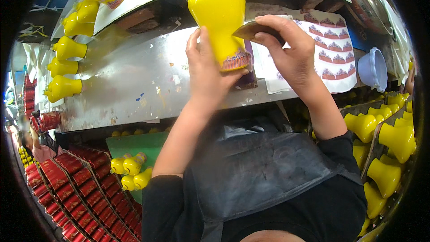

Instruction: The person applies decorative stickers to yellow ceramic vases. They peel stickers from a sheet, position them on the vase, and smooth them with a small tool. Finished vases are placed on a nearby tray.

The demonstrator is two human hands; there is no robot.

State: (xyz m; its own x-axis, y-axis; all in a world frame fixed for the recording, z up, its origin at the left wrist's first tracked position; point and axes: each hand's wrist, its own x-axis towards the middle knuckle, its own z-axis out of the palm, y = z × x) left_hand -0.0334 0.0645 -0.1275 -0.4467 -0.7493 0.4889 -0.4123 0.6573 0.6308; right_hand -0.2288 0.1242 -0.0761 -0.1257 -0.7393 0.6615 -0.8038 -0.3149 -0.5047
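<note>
A glossy yellow vase [217,6] lies on its side over the bench, its neck pointing away from me and its base toward me. My left hand [207,65] is closed around the lower part, with the thumb and fingers on either side. A patterned decal band [236,60] wraps the foot of the vase. My right hand [291,45] pinches a thin dark brown scraper [256,31], its edge beside the vase's narrow waist. Whether the edge touches the glaze I cannot tell. Just right of the vase lie printed decal sheets [332,47], partly behind my right hand.
Several yellow vases [65,87] stand along the bench's left side. A pale blue tub [372,69] sits at the right end. Racks of yellow vases [396,141] fill the lower right, and red vessels [80,192] the lower left. Small vases [133,165] rest on a green board [117,145].
</note>
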